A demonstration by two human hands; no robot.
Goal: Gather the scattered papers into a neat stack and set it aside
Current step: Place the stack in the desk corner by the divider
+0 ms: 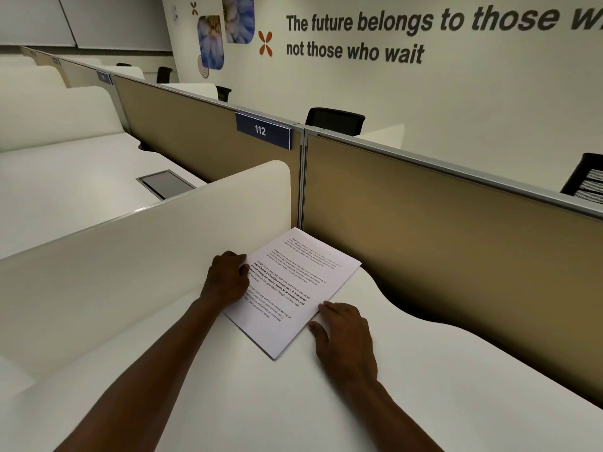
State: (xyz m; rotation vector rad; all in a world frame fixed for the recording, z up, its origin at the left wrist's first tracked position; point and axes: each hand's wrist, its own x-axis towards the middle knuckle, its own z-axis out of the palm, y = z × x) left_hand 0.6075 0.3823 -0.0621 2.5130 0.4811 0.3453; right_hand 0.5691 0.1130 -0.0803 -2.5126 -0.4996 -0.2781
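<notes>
A stack of white printed papers (295,290) lies flat on the white desk (375,402), pushed into the far left corner where the white side divider meets the brown partition. Its edges look aligned. My left hand (228,280) rests on the stack's left edge, fingers curled onto the top sheet. To the right, my right hand (346,337) lies with its fingers spread, the fingertips touching the stack's near right edge. Neither hand lifts the papers.
A white rounded divider (146,256) walls the desk on the left. A brown partition (456,230) with a "112" tag (262,130) closes the back. The desk's rear edge curves away from the partition, leaving a dark gap (440,308). Black chairs (334,120) stand beyond.
</notes>
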